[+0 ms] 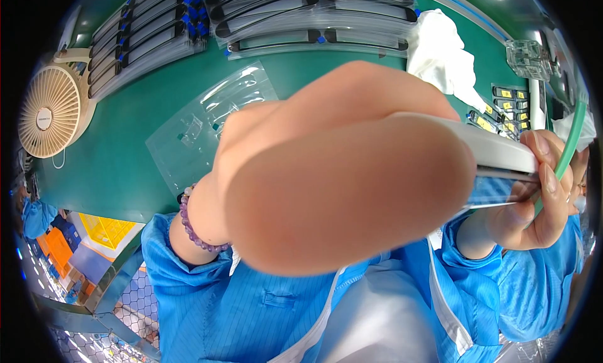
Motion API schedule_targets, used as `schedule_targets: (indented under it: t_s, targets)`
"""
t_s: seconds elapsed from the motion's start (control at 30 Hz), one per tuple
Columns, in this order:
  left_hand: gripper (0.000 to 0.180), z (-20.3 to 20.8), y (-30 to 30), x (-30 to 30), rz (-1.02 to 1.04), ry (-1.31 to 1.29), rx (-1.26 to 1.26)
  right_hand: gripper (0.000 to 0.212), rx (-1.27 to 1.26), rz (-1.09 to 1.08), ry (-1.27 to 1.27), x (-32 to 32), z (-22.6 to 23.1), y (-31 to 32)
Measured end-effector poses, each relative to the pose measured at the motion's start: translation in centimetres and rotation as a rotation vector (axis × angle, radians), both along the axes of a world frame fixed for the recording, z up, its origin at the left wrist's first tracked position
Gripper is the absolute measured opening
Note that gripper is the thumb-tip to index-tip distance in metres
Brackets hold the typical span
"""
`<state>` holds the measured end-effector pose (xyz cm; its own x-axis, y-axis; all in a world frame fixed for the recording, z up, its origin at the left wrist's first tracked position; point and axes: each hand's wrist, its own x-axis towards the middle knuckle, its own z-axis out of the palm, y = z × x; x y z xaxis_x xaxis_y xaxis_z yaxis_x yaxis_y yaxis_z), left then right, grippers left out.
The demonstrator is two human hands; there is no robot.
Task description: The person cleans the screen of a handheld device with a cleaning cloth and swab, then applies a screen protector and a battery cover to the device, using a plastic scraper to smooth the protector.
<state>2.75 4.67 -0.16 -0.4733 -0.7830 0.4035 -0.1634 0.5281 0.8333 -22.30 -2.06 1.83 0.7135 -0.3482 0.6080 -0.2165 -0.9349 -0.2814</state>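
Very close to the camera, my left hand (339, 168) fills the middle, its large thumb blurred. It is closed on the left part of a flat, glossy panel with a whitish edge (502, 151). My right hand (540, 215) pinches the panel's right end between its fingers and thumb. Blue reflections show on the panel's lower face; its left part is hidden behind the left hand. A purple bead bracelet (186, 218) circles my left wrist. Beneath that hand, a clear plastic bag or tray (179, 137) lies on the green table (119, 168).
Stacks of bagged black-framed pieces (270, 14) line the back. A beige fan (50, 112) stands left. White cloth (440, 52), small black parts with yellow labels (509, 102) and a green tube (573, 134) are right. A yellow basket (110, 230) sits lower left; another blue-clothed person (543, 281) is close right.
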Motion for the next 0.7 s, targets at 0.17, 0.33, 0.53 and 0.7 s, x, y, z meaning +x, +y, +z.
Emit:
schedule_targets:
  t_s: [0.17, 0.33, 0.53, 0.7]
  targets:
    - [0.072, 0.2, 0.1, -0.1, 0.003, -0.056, 0.006, 0.037, 0.017, 0.001, 0.000, -0.2, -0.1, 0.1]
    - [0.055, 0.8, 0.4, -0.7, 0.134, -0.182, -0.035, 0.048, 0.064, -0.017, -0.085, -0.4, -0.9, 0.2]
    - [0.052, 0.3, 0.1, -0.2, 0.084, -0.086, 0.010, 0.029, 0.345, -0.352, -0.741, 0.0, 0.0, 0.9]
    - [0.051, 0.1, -0.1, -0.2, 0.084, -0.076, -0.037, 0.027, 0.269, 0.013, -0.948, 0.6, 2.1, 0.0]
